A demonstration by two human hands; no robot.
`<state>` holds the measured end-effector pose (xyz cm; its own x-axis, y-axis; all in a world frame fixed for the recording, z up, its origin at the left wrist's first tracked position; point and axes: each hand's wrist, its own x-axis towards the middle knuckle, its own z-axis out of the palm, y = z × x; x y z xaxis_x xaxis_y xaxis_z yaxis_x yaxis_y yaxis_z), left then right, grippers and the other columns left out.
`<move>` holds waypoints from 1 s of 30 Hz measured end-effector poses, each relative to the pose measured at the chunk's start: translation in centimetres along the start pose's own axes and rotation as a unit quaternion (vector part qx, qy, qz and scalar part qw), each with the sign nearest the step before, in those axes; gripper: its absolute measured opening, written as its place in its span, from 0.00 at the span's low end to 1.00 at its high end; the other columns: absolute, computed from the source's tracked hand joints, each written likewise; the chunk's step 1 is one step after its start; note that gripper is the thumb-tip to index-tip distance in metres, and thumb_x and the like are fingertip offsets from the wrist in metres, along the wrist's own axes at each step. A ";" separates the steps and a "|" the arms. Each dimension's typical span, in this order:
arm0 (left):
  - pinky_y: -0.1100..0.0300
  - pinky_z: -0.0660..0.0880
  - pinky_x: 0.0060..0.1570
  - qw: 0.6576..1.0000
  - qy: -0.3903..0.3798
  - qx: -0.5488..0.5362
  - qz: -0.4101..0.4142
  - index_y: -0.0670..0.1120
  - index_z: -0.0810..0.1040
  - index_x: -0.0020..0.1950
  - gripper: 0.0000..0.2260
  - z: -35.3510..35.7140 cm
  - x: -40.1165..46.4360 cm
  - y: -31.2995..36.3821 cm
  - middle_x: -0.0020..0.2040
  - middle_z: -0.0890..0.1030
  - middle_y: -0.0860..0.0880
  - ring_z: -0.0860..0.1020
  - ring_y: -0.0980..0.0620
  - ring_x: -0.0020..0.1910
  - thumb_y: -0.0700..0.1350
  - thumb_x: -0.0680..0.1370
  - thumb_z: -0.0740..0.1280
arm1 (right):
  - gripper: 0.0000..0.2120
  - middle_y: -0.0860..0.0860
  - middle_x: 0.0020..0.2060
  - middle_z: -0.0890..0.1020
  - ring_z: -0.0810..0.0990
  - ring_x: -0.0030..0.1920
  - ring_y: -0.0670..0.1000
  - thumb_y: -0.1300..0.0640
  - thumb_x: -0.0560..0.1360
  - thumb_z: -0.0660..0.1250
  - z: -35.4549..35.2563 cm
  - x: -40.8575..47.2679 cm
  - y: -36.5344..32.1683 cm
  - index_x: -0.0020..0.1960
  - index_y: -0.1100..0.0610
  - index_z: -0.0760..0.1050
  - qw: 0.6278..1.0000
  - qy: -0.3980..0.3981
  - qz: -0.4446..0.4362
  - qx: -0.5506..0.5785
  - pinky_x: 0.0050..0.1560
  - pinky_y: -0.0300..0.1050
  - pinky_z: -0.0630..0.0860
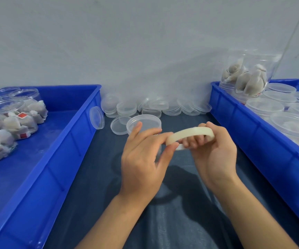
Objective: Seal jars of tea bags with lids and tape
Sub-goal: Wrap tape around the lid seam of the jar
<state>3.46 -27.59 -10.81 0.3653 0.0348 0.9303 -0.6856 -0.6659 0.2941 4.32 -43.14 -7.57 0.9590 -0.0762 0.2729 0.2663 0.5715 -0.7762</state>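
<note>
Right hand [215, 150] grips tape roll [190, 134], fingers through core; left hand [141, 159] pinches rim, probably seeking end. Lidded jar [144, 124] beyond: light, slippery.

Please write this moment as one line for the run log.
phase: taping | right hand: holds tape roll | left hand: pinches roll edge | lidded jar: behind hands

Two bare forearms are being seen, each ending in an ungloved hand: the left hand [141, 159] and the right hand [215, 151]. No sleeves, rings, watches or bands are being worn; fingernails are being kept short and unpainted.
</note>
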 end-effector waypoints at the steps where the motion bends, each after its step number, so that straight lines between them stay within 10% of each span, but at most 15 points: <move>1: 0.44 0.74 0.70 1.000 0.002 -0.003 -0.007 0.41 0.86 0.49 0.06 -0.1 0.1 -0.2 0.48 0.86 0.52 0.83 0.51 0.52 0.44 0.82 0.73 | 0.22 0.52 0.28 0.70 0.73 0.35 0.55 0.56 0.81 0.57 0.0 0.1 0.0 0.28 0.54 0.70 0.998 -0.003 -0.016 -0.060 0.51 0.52 0.76; 6: 0.50 0.75 0.50 0.998 0.018 0.060 -0.020 0.46 0.87 0.57 0.08 -0.7 0.5 -0.9 0.45 0.83 0.55 0.78 0.49 0.50 0.47 0.84 0.70 | 0.25 0.55 0.33 0.81 0.78 0.39 0.51 0.50 0.84 0.56 0.2 -0.4 -0.3 0.34 0.56 0.80 0.967 -0.026 -0.092 -0.234 0.49 0.43 0.75; 14: 0.57 0.77 0.48 0.998 0.022 0.049 -0.009 0.44 0.87 0.60 0.09 -0.6 0.0 -1.3 0.46 0.85 0.54 0.79 0.51 0.45 0.44 0.85 0.69 | 0.33 0.55 0.27 0.78 0.77 0.32 0.44 0.43 0.86 0.55 1.4 -1.9 -0.1 0.31 0.62 0.79 0.941 -0.194 0.016 -0.277 0.42 0.34 0.74; 18: 0.63 0.76 0.48 0.999 0.019 0.025 -0.031 0.42 0.87 0.60 0.08 -0.8 0.2 -1.0 0.46 0.85 0.52 0.79 0.53 0.43 0.40 0.82 0.72 | 0.19 0.52 0.32 0.78 0.75 0.37 0.45 0.51 0.82 0.63 1.5 -1.9 -0.4 0.37 0.59 0.80 0.938 -0.209 -0.016 -0.275 0.44 0.35 0.71; 24: 0.59 0.81 0.48 0.983 0.014 -0.087 -0.162 0.45 0.85 0.57 0.06 -0.8 0.8 0.3 0.50 0.86 0.53 0.84 0.55 0.47 0.41 0.82 0.71 | 0.18 0.51 0.29 0.65 0.62 0.34 0.56 0.53 0.80 0.59 1.6 -2.1 -0.8 0.32 0.56 0.69 0.981 -0.164 -0.009 -0.100 0.47 0.55 0.67; 30: 0.62 0.82 0.46 0.966 -0.021 -0.158 -0.202 0.44 0.85 0.60 0.10 -0.7 0.6 1.7 0.45 0.87 0.54 0.87 0.53 0.44 0.46 0.81 0.72 | 0.20 0.50 0.24 0.62 0.60 0.31 0.56 0.48 0.75 0.59 1.1 -2.0 -1.4 0.28 0.56 0.59 0.987 -0.159 0.014 0.031 0.43 0.50 0.70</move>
<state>2.06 -28.15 -9.57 0.6636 0.2099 0.7181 -0.6373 -0.3441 0.6895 1.95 -42.87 -6.34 0.8846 0.1948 0.4238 0.2242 0.6192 -0.7526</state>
